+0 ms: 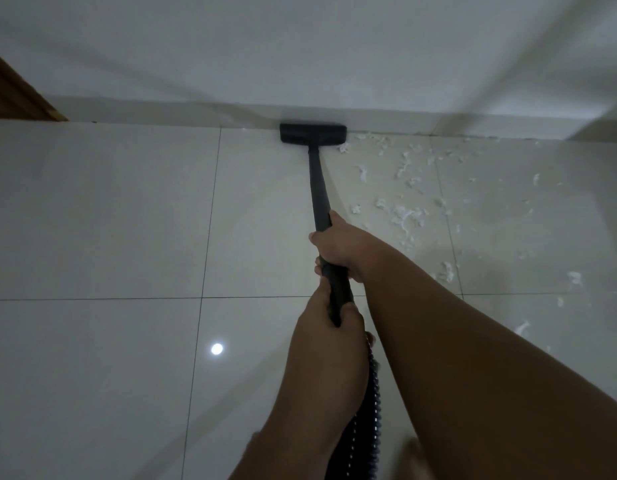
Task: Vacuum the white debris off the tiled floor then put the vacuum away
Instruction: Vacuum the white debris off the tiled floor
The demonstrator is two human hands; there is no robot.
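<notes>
Both arms reach out ahead, bare and nearly straight. The right hand (338, 247) leads, its fingers curled round the wand (319, 188). The left hand (329, 320) grips the same wand just behind it, thumb on top, forearm rising from below.

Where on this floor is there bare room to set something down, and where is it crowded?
The tiled floor left of the vacuum wand is bare, from the baseboard to the near edge; only a light reflection shows there. Right of the wand it is crowded: white debris lies scattered from the floor head along the baseboard and nearer.
</notes>
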